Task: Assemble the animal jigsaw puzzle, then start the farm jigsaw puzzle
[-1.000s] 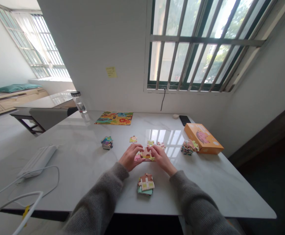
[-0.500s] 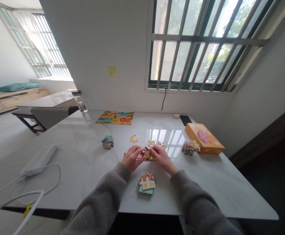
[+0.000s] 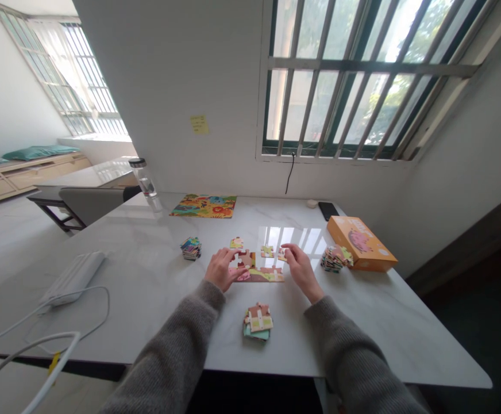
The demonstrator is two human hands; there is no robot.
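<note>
A partly joined puzzle (image 3: 259, 274) lies on the white table between my hands. My left hand (image 3: 222, 269) rests at its left edge with thumb and fingers apart, touching the pink and brown pieces. My right hand (image 3: 301, 269) is to the right of the puzzle, its fingers reaching a loose piece (image 3: 281, 253); whether they grip it is too small to tell. Another loose piece (image 3: 267, 251) lies just behind the puzzle, and one more (image 3: 236, 242) is behind my left hand. Nearer the front edge sits a stack of pieces (image 3: 259, 319).
Piles of pieces stand at left (image 3: 191, 248) and right (image 3: 333, 259). Beside the right pile is an orange box (image 3: 358, 241). A colourful picture sheet (image 3: 205, 206), a bottle (image 3: 145, 179) and a phone (image 3: 327, 211) are farther back. A white power strip (image 3: 76, 276) with cables lies left.
My hands have moved apart. The right one has shifted right, off the joined puzzle to the loose piece; the left has opened and drawn slightly left, uncovering a brown piece in the puzzle.
</note>
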